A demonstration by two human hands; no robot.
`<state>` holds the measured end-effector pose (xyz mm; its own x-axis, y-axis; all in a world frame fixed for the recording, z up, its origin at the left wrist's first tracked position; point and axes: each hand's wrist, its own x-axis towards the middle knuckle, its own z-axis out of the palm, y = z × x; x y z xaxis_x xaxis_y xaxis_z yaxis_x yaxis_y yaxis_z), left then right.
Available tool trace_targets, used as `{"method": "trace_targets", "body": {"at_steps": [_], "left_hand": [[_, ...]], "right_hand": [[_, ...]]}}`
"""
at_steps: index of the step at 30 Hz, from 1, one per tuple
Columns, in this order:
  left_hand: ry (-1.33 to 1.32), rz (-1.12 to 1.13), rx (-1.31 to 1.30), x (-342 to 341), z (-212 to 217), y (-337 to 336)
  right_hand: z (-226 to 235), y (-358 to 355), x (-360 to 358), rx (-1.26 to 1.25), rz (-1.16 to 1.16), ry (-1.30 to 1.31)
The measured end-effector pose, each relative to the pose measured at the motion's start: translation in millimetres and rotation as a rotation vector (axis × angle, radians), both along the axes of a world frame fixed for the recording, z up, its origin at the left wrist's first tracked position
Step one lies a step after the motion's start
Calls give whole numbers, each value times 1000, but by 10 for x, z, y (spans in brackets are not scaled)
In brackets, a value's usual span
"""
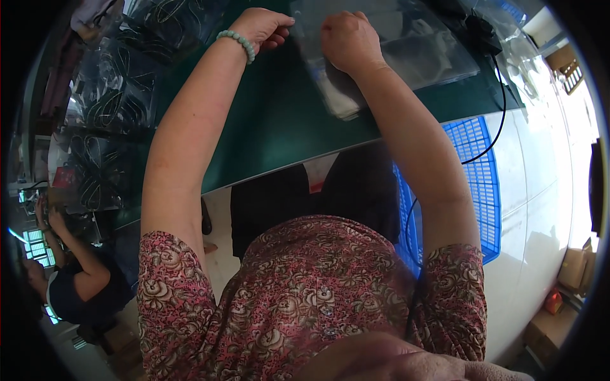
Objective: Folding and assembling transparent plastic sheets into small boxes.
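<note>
My left hand, with a pale green bead bracelet at its wrist, is closed over the green table. Its thumb and fingertips point toward the left edge of a stack of clear plastic bags; whether anything thin is pinched there, I cannot make out. On top of that stack rests my right hand, its fingers curled in. What lies inside the right hand is hidden.
Clear bags with coiled dark cables cover the table's left side. A black device trails a cord over the right edge, above a blue plastic basket. Another person sits at far left. Cardboard boxes stand at far right.
</note>
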<state>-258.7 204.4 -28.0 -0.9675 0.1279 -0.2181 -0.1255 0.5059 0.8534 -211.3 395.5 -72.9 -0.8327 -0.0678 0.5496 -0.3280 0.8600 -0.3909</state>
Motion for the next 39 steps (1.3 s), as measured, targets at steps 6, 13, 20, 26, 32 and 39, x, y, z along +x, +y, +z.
{"method": "trace_targets", "body": {"at_steps": [6,13,20,26,32,39], "left_hand": [[-156,-6,369,-111,-161,8],[-146,11,605,138,-36,516],[34,-55,827,190,-147,401],[135,-377,1164,458,366,-43],[215,-835,1206,834,728,-670],[176,-1240,1166,1165,653,-1180]], "right_hand": [[64,16,-70,-223,27,-28],[-124,296,-344,-414,-81,240],[604,689,-39,-1331,182,97],[809,1433,160,-891,46,190],[802,1115,147,-681,86,51],[541,367,162,-656,316,-70]]}}
